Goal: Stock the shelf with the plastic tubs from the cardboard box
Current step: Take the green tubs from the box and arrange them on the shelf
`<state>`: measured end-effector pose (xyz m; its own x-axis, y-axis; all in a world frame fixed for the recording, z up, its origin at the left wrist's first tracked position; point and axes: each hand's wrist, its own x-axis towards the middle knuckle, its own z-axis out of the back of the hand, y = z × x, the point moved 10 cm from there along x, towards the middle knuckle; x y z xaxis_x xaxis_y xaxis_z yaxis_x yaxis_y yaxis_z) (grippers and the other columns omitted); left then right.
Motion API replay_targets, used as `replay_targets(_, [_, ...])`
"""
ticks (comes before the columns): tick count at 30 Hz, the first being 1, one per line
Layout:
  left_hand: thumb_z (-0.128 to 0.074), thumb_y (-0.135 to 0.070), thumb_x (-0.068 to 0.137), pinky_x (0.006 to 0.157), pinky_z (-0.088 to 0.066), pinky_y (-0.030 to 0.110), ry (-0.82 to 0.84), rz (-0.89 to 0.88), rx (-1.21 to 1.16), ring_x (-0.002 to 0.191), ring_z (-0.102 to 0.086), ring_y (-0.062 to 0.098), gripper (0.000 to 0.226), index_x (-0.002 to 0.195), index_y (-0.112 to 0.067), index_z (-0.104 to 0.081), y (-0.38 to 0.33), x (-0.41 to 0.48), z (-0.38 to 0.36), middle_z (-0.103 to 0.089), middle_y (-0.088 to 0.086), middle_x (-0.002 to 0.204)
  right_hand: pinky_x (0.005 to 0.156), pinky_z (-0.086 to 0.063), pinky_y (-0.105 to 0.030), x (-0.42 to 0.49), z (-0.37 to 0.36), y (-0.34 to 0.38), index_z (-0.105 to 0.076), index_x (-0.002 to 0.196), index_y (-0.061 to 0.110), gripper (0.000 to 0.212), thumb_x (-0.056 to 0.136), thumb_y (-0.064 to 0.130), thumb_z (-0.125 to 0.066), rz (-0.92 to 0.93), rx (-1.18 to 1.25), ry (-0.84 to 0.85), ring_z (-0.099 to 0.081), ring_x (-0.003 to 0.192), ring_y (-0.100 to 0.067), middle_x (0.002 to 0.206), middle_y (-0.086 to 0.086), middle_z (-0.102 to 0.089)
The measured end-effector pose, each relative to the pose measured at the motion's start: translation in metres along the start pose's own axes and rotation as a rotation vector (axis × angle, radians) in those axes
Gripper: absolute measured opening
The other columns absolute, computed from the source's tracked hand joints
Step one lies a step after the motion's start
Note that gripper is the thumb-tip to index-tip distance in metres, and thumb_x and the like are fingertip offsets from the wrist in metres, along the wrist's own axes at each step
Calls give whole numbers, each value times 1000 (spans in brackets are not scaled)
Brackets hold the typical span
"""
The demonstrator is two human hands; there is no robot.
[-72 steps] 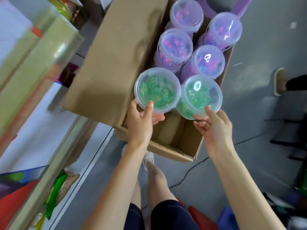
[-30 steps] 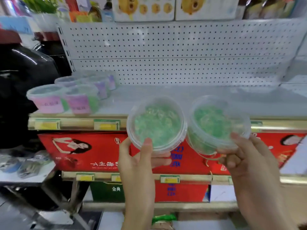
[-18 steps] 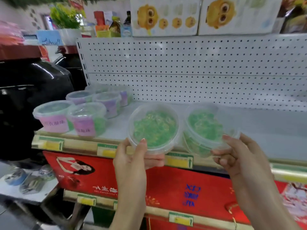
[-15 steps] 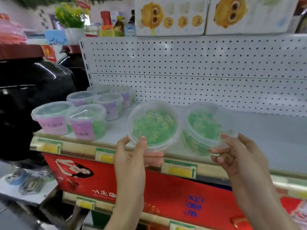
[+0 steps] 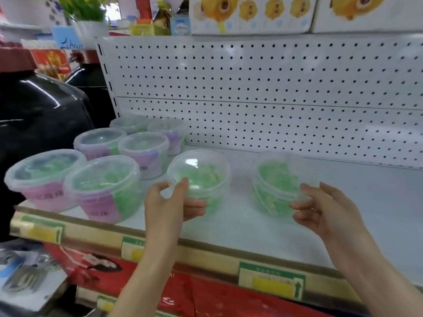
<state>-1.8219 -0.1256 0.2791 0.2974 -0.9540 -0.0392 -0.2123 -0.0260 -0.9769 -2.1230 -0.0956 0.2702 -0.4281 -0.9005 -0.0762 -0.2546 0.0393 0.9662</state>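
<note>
Both green tubs have reached the shelf (image 5: 297,227), left hand (image 5: 167,207) and right hand (image 5: 325,213) gripping one each.

- Your left hand (image 5: 170,203) is raised in front of you, thumb up and pressed on top of what it grips, fingers (image 5: 194,207) curled beneath.
- Your left forearm rises from the bottom edge, bare.
- Your right hand (image 5: 325,210) is held at much the same height, well apart from the left, thumb on top, fingers (image 5: 303,217) bent inward in a grip.
- Your right forearm enters from the lower right, bare.
</note>
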Motion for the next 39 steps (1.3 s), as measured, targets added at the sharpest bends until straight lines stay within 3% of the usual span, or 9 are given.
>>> replay_targets(5, [-55, -36, 90, 46, -53, 27, 32, 0, 130, 38, -58, 15, 42, 121, -10, -46, -1, 29, 1, -66, 8, 50, 63, -51, -35, 16, -15, 1, -49, 128, 12, 49, 84, 28, -64, -24, -132, 15, -58, 46, -16, 57, -5, -66])
replay_targets(8, [-51, -48, 86, 54, -42, 25, -19, -259, 416, 41, -48, 3, 44, 123, -25, -44, -22, 24, 12, -60, 1, 50, 57, -50, -33, 21, -12, 16, -52, 128, 16, 45, 87, 34, -59, 79, -352, 9, -57, 45, -18, 54, -8, -64])
replay_targets(11, [-54, -56, 81, 55, -37, 17, -39, -577, 583, 56, -50, 4, 31, 107, -41, -45, -58, 1, 7, -56, -8, 63, 55, -41, -15, 11, -6, 56, -58, 121, 27, 37, 86, 41, -56, 429, -799, -125, -54, 52, -14, 52, -8, -58])
replay_targets(15, [-55, -51, 79, 80, -44, 32, 98, -891, 844, 90, -56, 13, 34, 100, -26, -64, -69, -4, -34, -61, -9, 94, 66, -38, -9, -14, -52, 77, -69, 101, 31, 37, 76, 52, -52, 673, -974, 10, -55, 85, -3, 92, 14, -62])
replay_targets(19, [-52, -61, 76, 94, -31, 30, 267, -892, 1043, 99, -59, 18, 45, 97, -26, -69, -49, 7, -62, -65, -8, 103, 92, -35, -23, -9, -84, 53, -67, 110, 35, 60, 66, 67, -43, 649, -1174, 131, -44, 116, -1, 116, 23, -55])
replay_targets(23, [-51, -56, 78, 101, -31, 36, 403, -902, 1025, 105, -59, 15, 43, 100, -25, -70, -44, 15, -67, -67, -8, 108, 83, -35, -25, -7, -87, 49, -66, 111, 38, 60, 66, 69, -42, 687, -1263, 102, -45, 114, -3, 110, 27, -57])
replay_targets(28, [-46, -56, 78, 117, -9, 41, 605, -836, 1081, 132, -35, 2, 50, 119, -34, -61, -50, 34, -67, -50, -21, 129, 78, -30, -23, -2, -90, 52, -67, 109, 39, 56, 66, 67, -44, 719, -1287, 167, -48, 108, -3, 113, 24, -61])
replay_targets(32, [-50, -62, 78, 102, -24, 17, 664, -782, 1255, 128, -40, 8, 56, 127, -35, -54, -57, 28, -78, -47, -13, 138, 77, -30, -25, 0, -91, 53, -67, 108, 39, 50, 68, 64, -50, 728, -1314, 188, -50, 108, -4, 115, 24, -61])
replay_targets(39, [-39, -66, 82, 88, -45, 39, 680, -813, 1742, 110, -53, 23, 60, 118, -21, -55, -50, 46, -122, -56, -1, 118, 84, -35, -26, 12, -101, 54, -66, 111, 37, 40, 73, 52, -65, 693, -1337, 286, -52, 108, -9, 117, 21, -61])
